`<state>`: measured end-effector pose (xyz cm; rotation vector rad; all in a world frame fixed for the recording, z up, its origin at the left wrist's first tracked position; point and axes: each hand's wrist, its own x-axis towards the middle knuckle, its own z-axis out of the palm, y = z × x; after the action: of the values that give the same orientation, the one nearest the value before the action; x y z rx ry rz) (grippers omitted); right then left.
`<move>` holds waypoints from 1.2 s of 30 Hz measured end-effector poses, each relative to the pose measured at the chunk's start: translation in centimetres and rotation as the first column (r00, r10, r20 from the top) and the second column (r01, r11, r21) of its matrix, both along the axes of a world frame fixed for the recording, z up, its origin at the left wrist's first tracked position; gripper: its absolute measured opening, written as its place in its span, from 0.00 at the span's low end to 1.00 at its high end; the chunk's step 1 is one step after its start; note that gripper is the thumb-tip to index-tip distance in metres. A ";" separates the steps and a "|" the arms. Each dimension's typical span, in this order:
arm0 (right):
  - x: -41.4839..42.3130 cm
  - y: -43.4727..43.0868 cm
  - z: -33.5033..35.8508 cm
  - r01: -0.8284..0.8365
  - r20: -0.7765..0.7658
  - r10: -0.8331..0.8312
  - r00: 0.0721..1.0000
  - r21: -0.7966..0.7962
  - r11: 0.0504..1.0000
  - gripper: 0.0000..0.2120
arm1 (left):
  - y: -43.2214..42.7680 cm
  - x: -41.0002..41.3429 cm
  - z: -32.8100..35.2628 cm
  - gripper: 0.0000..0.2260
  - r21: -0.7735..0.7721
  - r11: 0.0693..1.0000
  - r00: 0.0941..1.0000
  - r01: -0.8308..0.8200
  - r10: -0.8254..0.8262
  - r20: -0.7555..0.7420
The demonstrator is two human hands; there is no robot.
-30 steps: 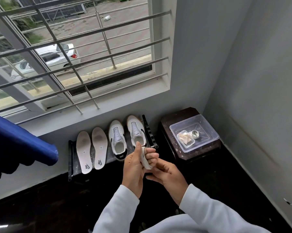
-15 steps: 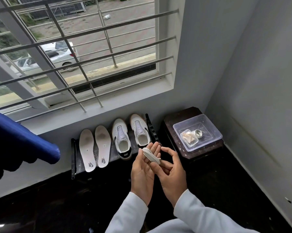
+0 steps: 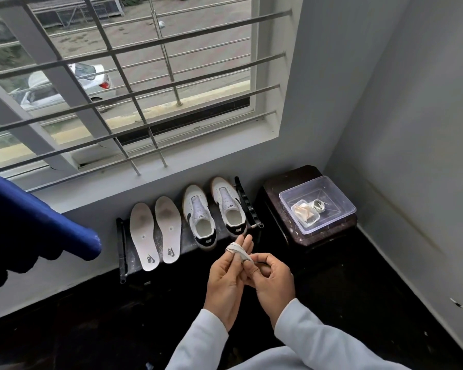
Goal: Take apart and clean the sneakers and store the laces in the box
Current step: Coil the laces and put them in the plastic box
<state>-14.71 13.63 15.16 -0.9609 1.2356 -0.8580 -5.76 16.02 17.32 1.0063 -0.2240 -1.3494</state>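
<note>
A white lace (image 3: 237, 251) is wound in a coil around the fingers of my left hand (image 3: 226, 279). My right hand (image 3: 271, 279) pinches the coil's lower end beside those fingers. Two white sneakers (image 3: 199, 216) (image 3: 229, 206) without laces stand side by side on a low dark rack (image 3: 123, 247) under the window. Two white insoles (image 3: 143, 233) (image 3: 169, 227) lie to their left. A clear plastic box (image 3: 331, 194) sits on a dark stool (image 3: 286, 180) at the right; inside it are a coiled lace (image 3: 318, 205) and a small tub (image 3: 305, 216).
A barred window (image 3: 134, 84) fills the wall above the rack. A blue rolled thing (image 3: 38, 222) juts in from the left. Grey walls meet in a corner behind the stool. The floor (image 3: 358, 289) is dark.
The view has shifted slightly. My left fingers have straightened with the lace coil round them, and my right hand has gone from open beside the coil to pinching its lower end.
</note>
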 end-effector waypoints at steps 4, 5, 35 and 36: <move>1.0 0.6 -0.1 0.052 -0.048 -0.054 0.997 -0.033 0.998 0.02 | 0.3 0.3 -0.4 0.14 -0.024 0.999 0.999 -0.025 0.026 0.033; 1.1 0.7 -0.1 0.067 -0.063 -0.070 0.996 -0.044 0.997 0.02 | 0.2 0.3 -0.5 0.14 -0.017 0.999 0.999 -0.033 0.033 0.033; -15.0 -21.4 -6.3 0.411 -0.355 -0.381 0.854 0.008 0.912 0.06 | -24.8 -18.0 -7.2 0.05 0.287 0.954 0.947 0.087 -0.168 0.273; -15.8 -22.7 -6.7 0.417 -0.345 -0.378 0.859 0.043 0.908 0.07 | -26.0 -18.8 -7.8 0.07 0.296 0.952 0.916 0.084 -0.190 0.354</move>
<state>-30.48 -9.04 8.42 -0.7821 1.7999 -0.9566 -24.59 -9.94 9.50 1.5135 -0.4128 -1.3265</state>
